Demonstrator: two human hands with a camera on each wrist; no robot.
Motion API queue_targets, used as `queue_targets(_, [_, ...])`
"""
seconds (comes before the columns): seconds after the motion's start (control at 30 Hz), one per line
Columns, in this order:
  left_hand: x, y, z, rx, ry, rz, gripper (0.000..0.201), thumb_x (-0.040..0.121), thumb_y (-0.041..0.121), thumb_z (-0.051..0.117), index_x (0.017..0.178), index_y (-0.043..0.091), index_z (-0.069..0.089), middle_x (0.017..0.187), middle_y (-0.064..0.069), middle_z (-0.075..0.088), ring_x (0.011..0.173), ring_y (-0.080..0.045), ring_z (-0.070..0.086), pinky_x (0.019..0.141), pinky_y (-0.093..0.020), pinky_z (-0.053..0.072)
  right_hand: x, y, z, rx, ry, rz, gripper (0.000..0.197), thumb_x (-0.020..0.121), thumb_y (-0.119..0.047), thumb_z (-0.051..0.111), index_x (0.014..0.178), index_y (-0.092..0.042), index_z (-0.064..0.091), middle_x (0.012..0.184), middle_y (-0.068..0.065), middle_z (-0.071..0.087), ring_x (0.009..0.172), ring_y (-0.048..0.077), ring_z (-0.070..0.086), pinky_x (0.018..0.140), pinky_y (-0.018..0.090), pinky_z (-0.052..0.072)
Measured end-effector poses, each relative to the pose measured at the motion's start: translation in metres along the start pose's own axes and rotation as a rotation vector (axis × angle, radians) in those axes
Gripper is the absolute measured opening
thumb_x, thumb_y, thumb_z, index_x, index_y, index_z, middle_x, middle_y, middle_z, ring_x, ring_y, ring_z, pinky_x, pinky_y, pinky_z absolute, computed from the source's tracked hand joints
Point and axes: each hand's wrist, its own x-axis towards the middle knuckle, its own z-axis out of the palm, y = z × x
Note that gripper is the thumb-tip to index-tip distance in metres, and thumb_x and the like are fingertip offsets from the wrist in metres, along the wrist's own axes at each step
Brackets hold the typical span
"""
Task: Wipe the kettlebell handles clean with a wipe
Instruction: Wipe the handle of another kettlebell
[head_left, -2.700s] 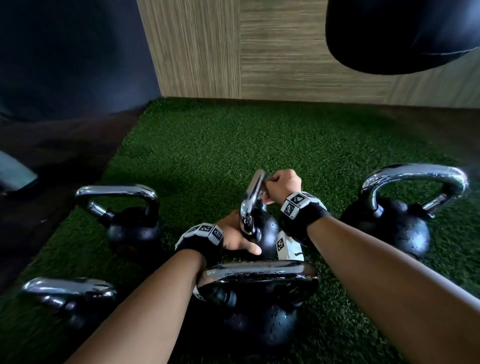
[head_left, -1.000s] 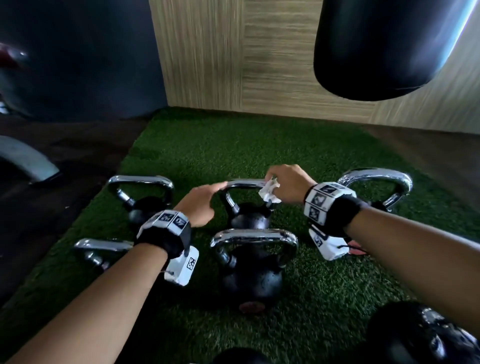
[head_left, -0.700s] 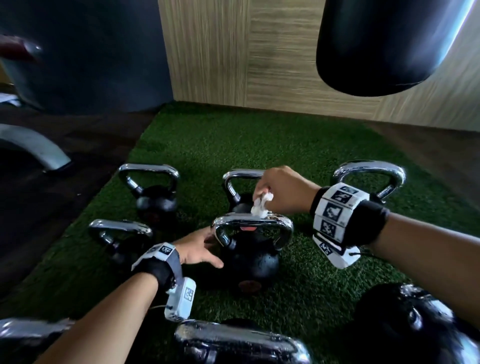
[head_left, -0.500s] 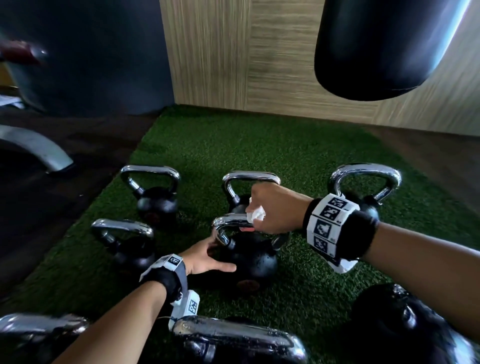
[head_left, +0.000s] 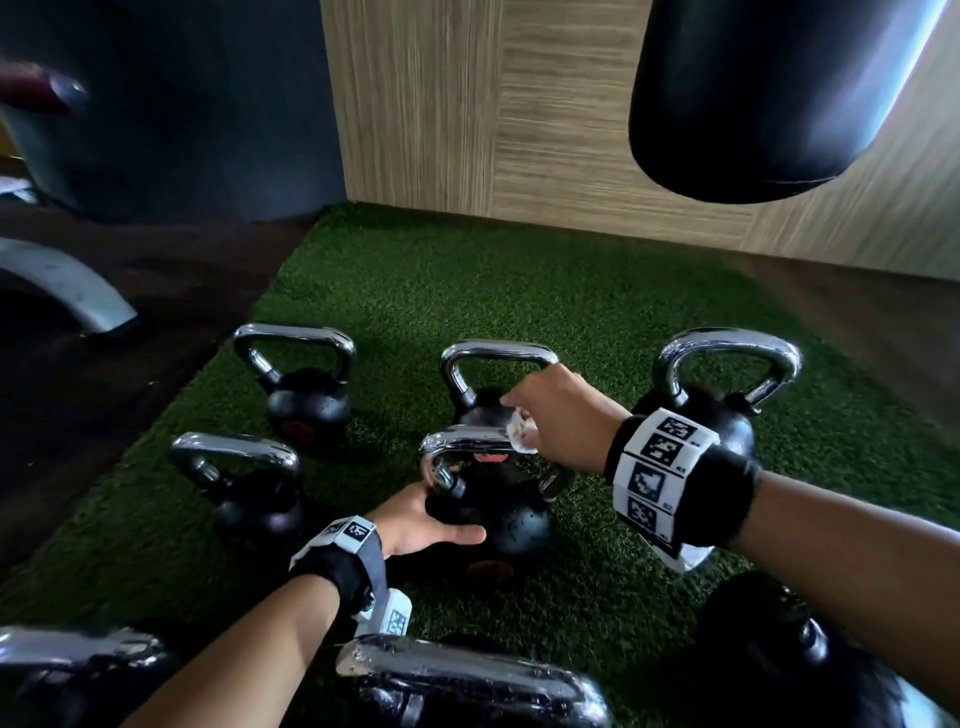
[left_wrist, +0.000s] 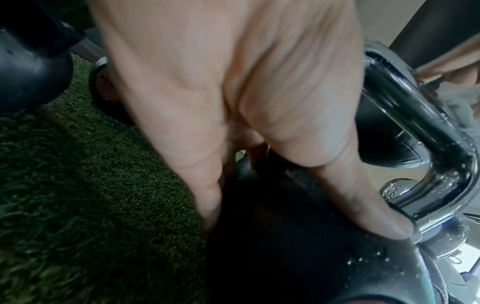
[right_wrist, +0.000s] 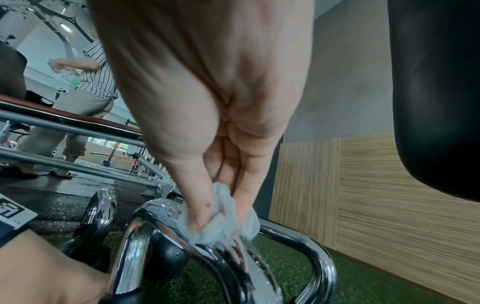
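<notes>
Chrome handle (head_left: 467, 441) gets the wipe (head_left: 521, 432) pinched by the right hand (head_left: 563, 415); left hand (head_left: 415, 525) cups the kettlebell (head_left: 498, 525), fingers spread.

green turf mat (head_left: 519, 291) over dark flooring (head_left: 130, 322), wood-panel wall (head_left: 519, 130) behind, big black punching bag (head_left: 769, 93) hanging overhead (grey bench frame (right_wrist: 78, 131) off left).
</notes>
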Motion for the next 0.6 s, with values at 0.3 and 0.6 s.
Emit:
queue_targets(0.3, [0.001,-0.001,0.002,-0.017,-0.020,0.020,0.047,0.067,0.040,0.095,0.105,0.036,0.068,0.107,0.023,0.070,0.102,0.008,0.062,0.096,-0.015,0.044,-0.010,0.019,-0.008,-0.029,-0.067,0.210,0.018,0.082,0.000,0.066,0.095,-0.006,0.077,0.093,0.011,0.075,0.086,0.024,0.073,0.078,0.033,0.061])
queue_targets(0.6, [0.000,0.002,0.000,-0.038,-0.065,0.043,0.047,0.070,0.039,0.093,0.104,0.044,0.061,0.109,0.032,0.063,0.108,0.012,0.057,0.089,-0.004,0.039,-0.023,0.034,0.008,0.034,-0.083,0.383,0.012,0.081,-0.004,0.065,0.086,-0.001,0.075,0.080,0.013,0.071,0.076,0.025,0.070,0.065,0.028,0.058])
